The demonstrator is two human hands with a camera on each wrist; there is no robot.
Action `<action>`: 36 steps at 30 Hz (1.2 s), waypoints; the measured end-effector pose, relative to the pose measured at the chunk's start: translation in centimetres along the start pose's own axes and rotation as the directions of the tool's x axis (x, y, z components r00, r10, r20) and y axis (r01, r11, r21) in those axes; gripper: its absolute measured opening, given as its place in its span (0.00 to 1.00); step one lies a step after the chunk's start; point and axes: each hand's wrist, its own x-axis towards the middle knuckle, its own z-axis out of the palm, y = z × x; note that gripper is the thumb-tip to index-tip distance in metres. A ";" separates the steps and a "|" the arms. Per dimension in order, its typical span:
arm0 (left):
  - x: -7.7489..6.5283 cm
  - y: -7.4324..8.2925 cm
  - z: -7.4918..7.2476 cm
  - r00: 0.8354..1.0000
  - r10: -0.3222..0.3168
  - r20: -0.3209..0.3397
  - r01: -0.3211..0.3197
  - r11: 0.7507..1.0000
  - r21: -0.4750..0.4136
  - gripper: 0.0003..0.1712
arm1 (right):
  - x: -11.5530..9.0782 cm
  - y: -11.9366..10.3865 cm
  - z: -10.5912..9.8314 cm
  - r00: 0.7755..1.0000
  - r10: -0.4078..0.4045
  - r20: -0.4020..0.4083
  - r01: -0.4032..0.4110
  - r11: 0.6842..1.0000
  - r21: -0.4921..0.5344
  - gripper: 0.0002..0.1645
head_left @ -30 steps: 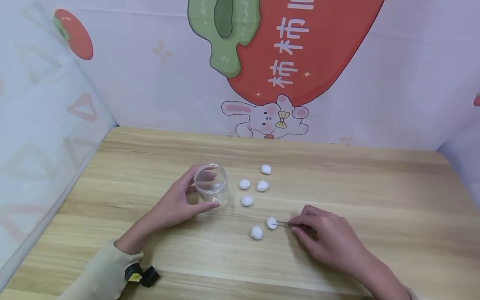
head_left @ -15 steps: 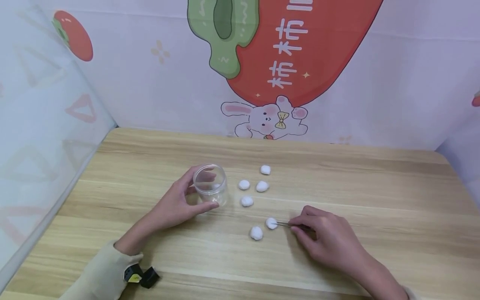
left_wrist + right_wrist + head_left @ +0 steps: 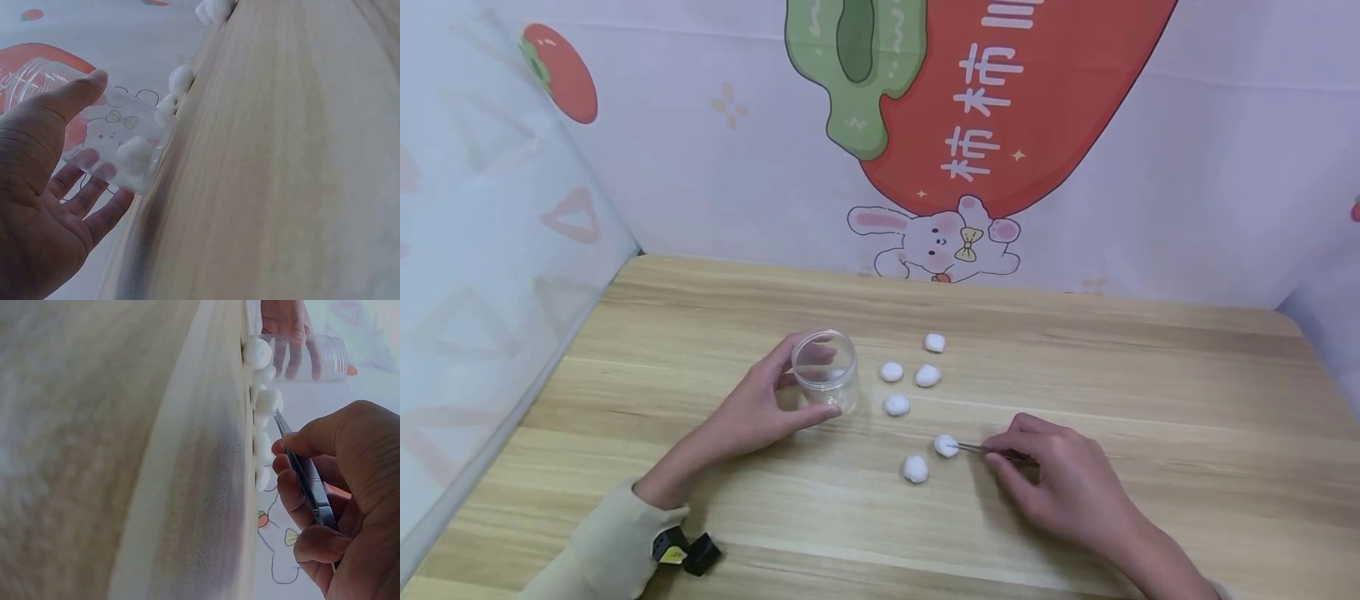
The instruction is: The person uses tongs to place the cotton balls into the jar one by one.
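My left hand (image 3: pixel 767 404) holds a clear plastic jar (image 3: pixel 842 396) that stands upright and lidless on the table, thumb on the near side and fingers on the far side. Through the jar's wall in the left wrist view, a white cotton ball (image 3: pixel 134 156) shows at the bottom. Metal tweezers (image 3: pixel 304 475) are pinched in my right hand (image 3: pixel 1060 475). Their tips touch a cotton ball (image 3: pixel 946 446) on the table. Beside it, nearer the front, lies another cotton ball (image 3: pixel 915 469).
Several more cotton balls (image 3: pixel 897 406) lie right of the jar. The wooden table (image 3: pixel 1150 367) meets a printed cloth backdrop (image 3: pixel 700 167) at its back. A small black device (image 3: pixel 670 546) is strapped at the left sleeve (image 3: pixel 602 542).
The tweezers' prongs have drawn closer together at the cotton ball. Both hands and the jar stay in place; the head view has shifted slightly.
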 end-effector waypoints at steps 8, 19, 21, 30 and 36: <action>-0.1 -0.2 0.0 1.000 -0.008 -0.005 0.008 1.000 0.002 0.48 | 0.3 0.2 0.0 1.000 -0.004 -0.023 0.004 1.000 0.000 0.13; 0.1 -0.2 0.1 1.000 -0.008 -0.001 0.008 1.000 0.001 0.48 | 1.5 0.2 -0.3 1.000 0.001 -0.028 -0.001 0.999 0.035 0.14; 0.0 -0.2 0.1 1.000 -0.005 0.000 0.005 1.000 0.001 0.48 | 1.7 0.2 -0.3 1.000 0.001 -0.024 0.000 0.999 0.055 0.14; 0.1 -0.3 0.0 1.000 0.000 0.006 0.000 1.000 0.007 0.47 | 3.0 -0.1 -0.1 0.999 -0.006 -0.032 0.010 0.994 0.112 0.12; 0.1 -0.3 0.0 1.000 -0.002 0.002 0.002 1.000 0.010 0.48 | 4.3 -0.4 -0.6 1.000 0.004 -0.015 -0.002 0.994 0.106 0.10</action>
